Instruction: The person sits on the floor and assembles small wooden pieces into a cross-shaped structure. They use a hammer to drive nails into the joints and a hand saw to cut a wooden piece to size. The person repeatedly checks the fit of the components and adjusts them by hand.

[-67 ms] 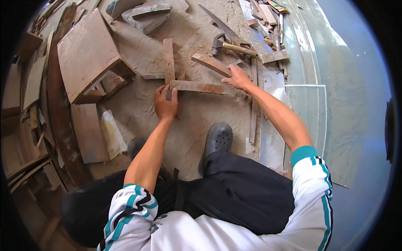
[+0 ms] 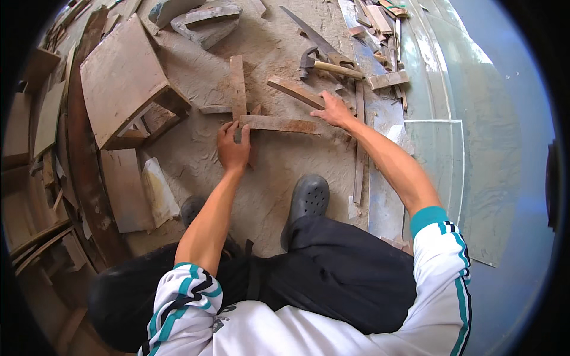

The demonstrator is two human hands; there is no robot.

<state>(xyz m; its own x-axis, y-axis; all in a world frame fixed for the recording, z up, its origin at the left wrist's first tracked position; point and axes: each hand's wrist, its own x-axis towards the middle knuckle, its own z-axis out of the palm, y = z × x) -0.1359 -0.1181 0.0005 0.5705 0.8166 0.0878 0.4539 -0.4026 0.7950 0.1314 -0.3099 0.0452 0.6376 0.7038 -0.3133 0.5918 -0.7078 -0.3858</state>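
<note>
My left hand point(image 2: 233, 148) is closed at the corner where a short wooden strip point(image 2: 279, 124) meets an upright-lying wooden strip point(image 2: 237, 89). Its thumb and fingers press around the left end of the crosswise strip. Another narrow piece of wood passes under this joint, partly hidden by the hand. To the right, my right hand point(image 2: 333, 111) grips the near end of a wooden block point(image 2: 294, 90), holding it slanted above the crosswise strip, its far end pointing up and left.
A claw hammer point(image 2: 328, 66) and a handsaw point(image 2: 312, 32) lie beyond my right hand. At the left stands a wooden box frame point(image 2: 122, 77) beside a dark beam point(image 2: 89, 148). Wood scraps point(image 2: 380, 24) are piled at far right, near glass sheets point(image 2: 499, 154). Grey stones point(image 2: 208, 26) lie at the back.
My right hand has shifted slightly left with the wooden block. My left hand stays at the strips' joint.
</note>
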